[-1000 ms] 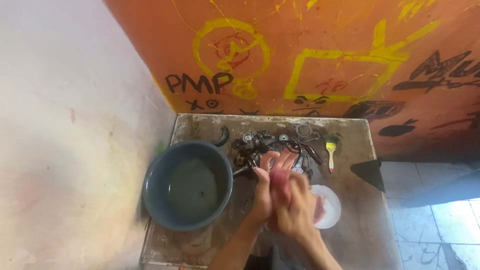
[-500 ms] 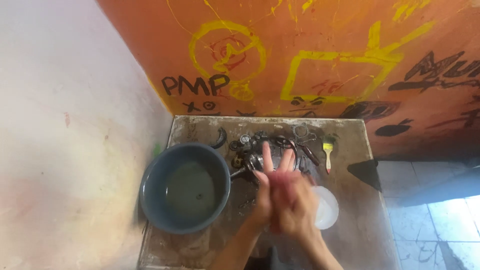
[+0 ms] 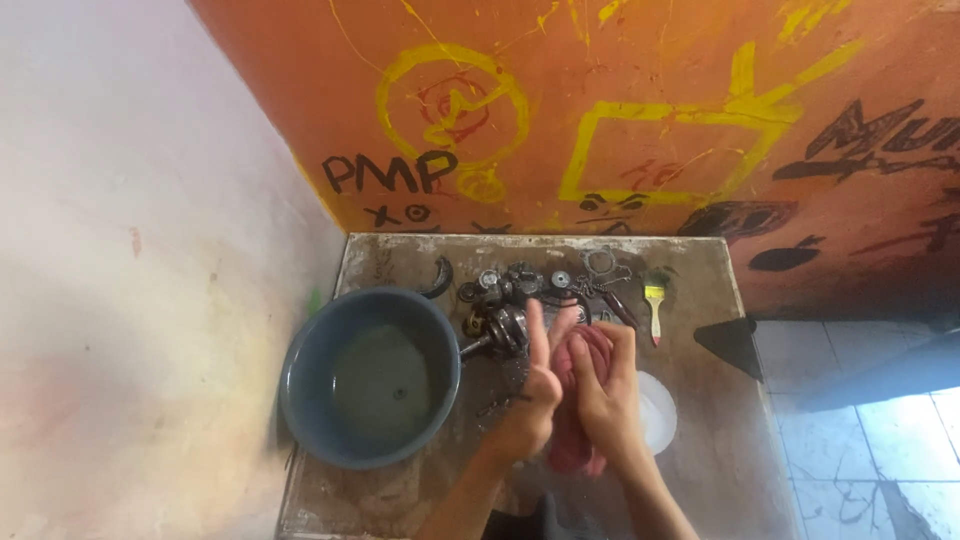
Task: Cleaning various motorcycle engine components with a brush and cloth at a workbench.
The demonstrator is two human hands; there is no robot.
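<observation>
Over the middle of a dirty small table [image 3: 400, 262], both my hands press against a red cloth [image 3: 572, 452]. My left hand [image 3: 532, 392] lies flat on the cloth's left side with its fingers straight and pointing up. My right hand [image 3: 604, 392] curls its fingers over the cloth's top right. The cloth hangs down between my wrists. A heap of dark metal parts [image 3: 520, 296] lies just beyond my fingertips.
A blue-grey basin [image 3: 310, 362] with murky liquid stands at the table's left. A white round dish [image 3: 658, 412] sits under my right hand. A yellow-handled brush [image 3: 654, 304] lies at the right. Orange painted wall behind, white wall at left, tiled floor at right.
My hands have rubbed over the red cloth, and my left fingers now stretch straighter upward. The view has drifted a little.
</observation>
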